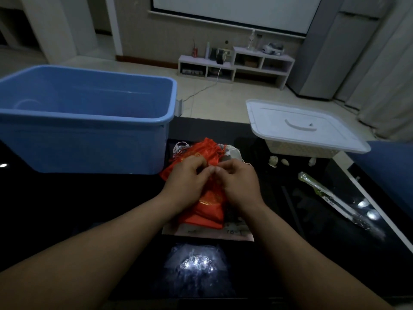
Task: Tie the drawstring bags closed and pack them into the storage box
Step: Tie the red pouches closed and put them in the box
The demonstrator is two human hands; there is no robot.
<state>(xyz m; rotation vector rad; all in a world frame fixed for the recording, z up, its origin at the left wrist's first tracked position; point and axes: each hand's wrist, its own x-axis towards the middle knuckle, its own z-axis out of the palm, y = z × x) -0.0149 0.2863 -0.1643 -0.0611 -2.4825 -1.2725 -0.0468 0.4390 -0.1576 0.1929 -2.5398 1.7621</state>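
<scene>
Blue plastic storage box (89,121) stands open at the far left of the glossy black counter (67,209), and off to the right a white lid (301,126) lies across a pale woven basket (297,151). Between them sits a heap of red drawstring bags (201,151), with one red bag (207,206) lying nearest the person; above it the left hand (187,177) and right hand (239,182) meet fingertip to fingertip, pinching at its gathered neck, the cord itself too small to make out
</scene>
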